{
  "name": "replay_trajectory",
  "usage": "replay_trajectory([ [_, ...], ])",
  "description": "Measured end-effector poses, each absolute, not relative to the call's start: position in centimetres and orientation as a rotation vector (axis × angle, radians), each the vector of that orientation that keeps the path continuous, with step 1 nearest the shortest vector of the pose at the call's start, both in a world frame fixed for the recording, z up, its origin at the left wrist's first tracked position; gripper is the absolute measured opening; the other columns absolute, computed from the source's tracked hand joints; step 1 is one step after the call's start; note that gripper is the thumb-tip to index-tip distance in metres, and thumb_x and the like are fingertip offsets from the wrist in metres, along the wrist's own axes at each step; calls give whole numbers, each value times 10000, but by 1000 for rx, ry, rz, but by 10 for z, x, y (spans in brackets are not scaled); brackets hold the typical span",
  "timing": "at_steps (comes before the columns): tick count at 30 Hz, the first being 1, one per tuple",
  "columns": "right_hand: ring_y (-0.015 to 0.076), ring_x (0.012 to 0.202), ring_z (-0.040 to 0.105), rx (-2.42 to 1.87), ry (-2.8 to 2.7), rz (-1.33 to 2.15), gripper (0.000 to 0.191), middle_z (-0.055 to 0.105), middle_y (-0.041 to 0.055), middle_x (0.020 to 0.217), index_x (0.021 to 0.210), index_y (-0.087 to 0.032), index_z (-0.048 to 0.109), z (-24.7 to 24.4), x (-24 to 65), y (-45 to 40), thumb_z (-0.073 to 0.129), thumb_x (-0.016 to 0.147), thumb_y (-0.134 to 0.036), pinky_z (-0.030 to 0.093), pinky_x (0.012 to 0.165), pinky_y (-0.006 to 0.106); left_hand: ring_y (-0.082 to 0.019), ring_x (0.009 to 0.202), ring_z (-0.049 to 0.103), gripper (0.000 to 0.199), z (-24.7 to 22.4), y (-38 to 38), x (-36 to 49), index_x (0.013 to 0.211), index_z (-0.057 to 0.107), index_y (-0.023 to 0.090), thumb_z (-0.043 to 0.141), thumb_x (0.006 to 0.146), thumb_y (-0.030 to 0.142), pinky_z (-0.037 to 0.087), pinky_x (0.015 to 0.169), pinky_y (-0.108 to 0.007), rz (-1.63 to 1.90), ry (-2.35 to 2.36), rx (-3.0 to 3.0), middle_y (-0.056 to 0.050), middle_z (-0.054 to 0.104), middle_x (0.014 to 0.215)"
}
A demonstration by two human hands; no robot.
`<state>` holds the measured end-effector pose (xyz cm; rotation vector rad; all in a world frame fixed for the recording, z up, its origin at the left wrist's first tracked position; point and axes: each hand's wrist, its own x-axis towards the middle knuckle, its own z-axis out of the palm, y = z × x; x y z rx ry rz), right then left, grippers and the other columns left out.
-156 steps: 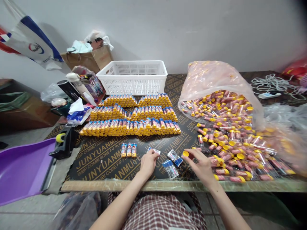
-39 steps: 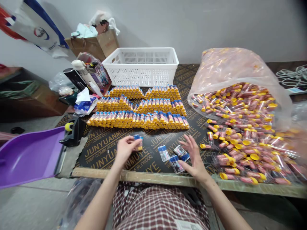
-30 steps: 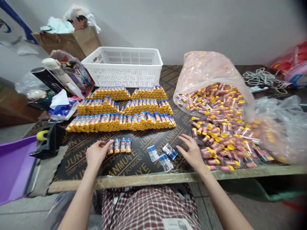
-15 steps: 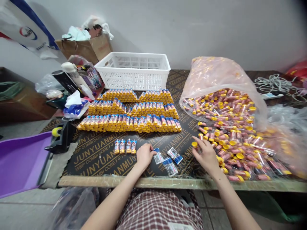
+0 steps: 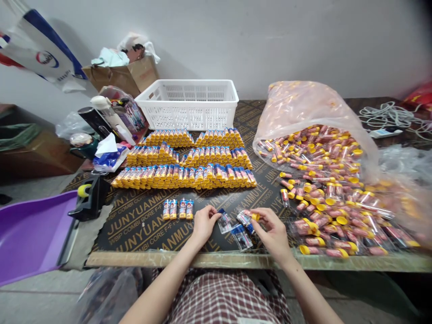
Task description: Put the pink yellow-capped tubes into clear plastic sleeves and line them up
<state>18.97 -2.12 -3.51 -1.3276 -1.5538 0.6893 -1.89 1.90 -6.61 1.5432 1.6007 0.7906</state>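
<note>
left of the left hand (image 5: 204, 226) lie four capped tubes (image 5: 177, 209); ahead of both hands, rows of tubes (image 5: 184, 177) sit on a plywood board (image 5: 141, 236), a plastic basket (image 5: 187, 82) behind them; right of the right hand (image 5: 272, 230), a plastic sack (image 5: 303, 105) spills more tubes.

We wear a red-and-white checked garment (image 5: 226, 299) over our lap, with a small white patch (image 5: 251, 321) showing at its lower edge. Our left forearm (image 5: 158, 292) and right forearm (image 5: 310, 292) are bare, as are our left hand (image 5: 204, 225) and right hand (image 5: 275, 231).
</note>
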Motion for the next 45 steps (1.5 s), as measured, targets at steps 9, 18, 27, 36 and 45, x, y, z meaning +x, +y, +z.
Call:
replay_trajectory([
  [9,188,861,605,-1326,-1551,708,144,607,66,954,945,-214,633,-32,186,-25,563,831,-266,533,716,311,-190,809,547,88,-73,14,-18,764,614,197,540,792,159,392,738,-289,595,1609,2077,-54,620,801],
  [18,198,924,595,-1308,-1476,707,194,610,74,1020,1005,-230,644,-41,182,-32,579,822,-237,537,730,320,-112,518,524,137,-59,23,-16,696,492,191,624,682,224,402,547,-224,1036,1416,1163,59,513,531],
  [27,203,982,592,-1255,-1435,687,238,603,81,1077,1045,-236,650,-44,169,-41,577,822,-202,532,787,337,-96,565,586,343,-39,25,-16,686,644,110,829,452,278,502,581,-227,1162,1123,399,-10,656,652],
  [36,201,1011,577,-1228,-1565,539,318,610,64,1068,1092,-264,632,-39,167,-43,571,814,-121,471,891,375,-99,510,582,372,-42,24,-17,607,652,108,845,425,369,488,546,-219,1185,1156,318,-13,641,565],
  [45,186,1011,576,-1150,-1762,656,337,593,59,1088,1112,-270,623,-35,159,-43,503,841,-109,470,896,343,-96,592,584,327,-39,15,-8,720,632,116,766,595,386,498,585,-221,1207,1090,474,-10,644,662],
])
